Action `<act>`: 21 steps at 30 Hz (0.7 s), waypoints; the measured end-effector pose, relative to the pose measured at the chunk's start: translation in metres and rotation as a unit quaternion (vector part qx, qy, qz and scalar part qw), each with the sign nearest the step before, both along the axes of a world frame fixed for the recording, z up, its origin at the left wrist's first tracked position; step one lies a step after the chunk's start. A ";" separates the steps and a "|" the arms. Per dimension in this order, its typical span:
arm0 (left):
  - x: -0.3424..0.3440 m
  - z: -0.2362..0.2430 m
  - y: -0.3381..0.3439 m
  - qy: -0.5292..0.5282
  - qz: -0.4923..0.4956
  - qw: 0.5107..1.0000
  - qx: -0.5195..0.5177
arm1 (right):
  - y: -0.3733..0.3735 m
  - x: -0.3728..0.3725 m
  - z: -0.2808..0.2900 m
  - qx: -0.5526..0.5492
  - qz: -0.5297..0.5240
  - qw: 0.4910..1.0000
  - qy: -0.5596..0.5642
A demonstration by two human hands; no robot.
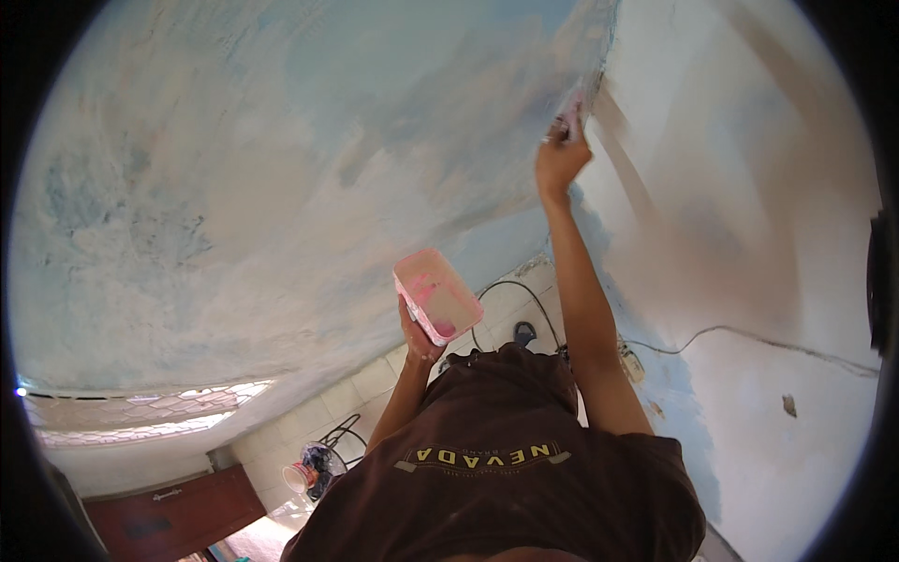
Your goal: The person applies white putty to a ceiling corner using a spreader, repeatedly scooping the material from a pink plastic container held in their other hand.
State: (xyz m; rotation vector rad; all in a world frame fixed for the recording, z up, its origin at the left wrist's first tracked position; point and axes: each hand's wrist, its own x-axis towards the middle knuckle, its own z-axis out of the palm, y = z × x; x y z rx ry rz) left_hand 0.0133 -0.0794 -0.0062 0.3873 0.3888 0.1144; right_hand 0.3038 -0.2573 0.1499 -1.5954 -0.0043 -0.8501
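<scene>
My left hand (419, 339) grips a pink rectangular plastic tub (408, 292) from its near left side. Pink smears and some pale paste line the inside of the tub, which tilts toward me. Up at the corner where two walls meet, my right hand (564, 164) is closed around a small pinkish tool (575, 110); blur hides its exact kind. The tool is at the patchy blue and white wall (375, 140), close to the corner edge. White smudges mark the fingers of both hands.
A whitish wall (730, 225) rises on the right, with a thin cable (721, 328) along it. Below lie a tiled floor (375, 379), a dark sandal (524, 332) and a black hose or cord (515, 284). At lower left are a cup (298, 478) and a brown wooden panel (178, 515).
</scene>
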 end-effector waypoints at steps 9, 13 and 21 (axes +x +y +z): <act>-0.070 -0.075 0.093 -0.094 -0.087 0.991 0.033 | 0.194 -0.229 0.004 -0.160 0.332 0.914 -0.173; -0.038 0.022 0.078 0.012 -0.085 0.996 -0.007 | 0.129 -0.169 -0.028 -0.061 0.097 0.980 -0.162; -0.074 0.015 0.137 -0.005 -0.142 0.990 -0.012 | 0.208 -0.153 -0.001 -0.123 -0.024 0.992 -0.027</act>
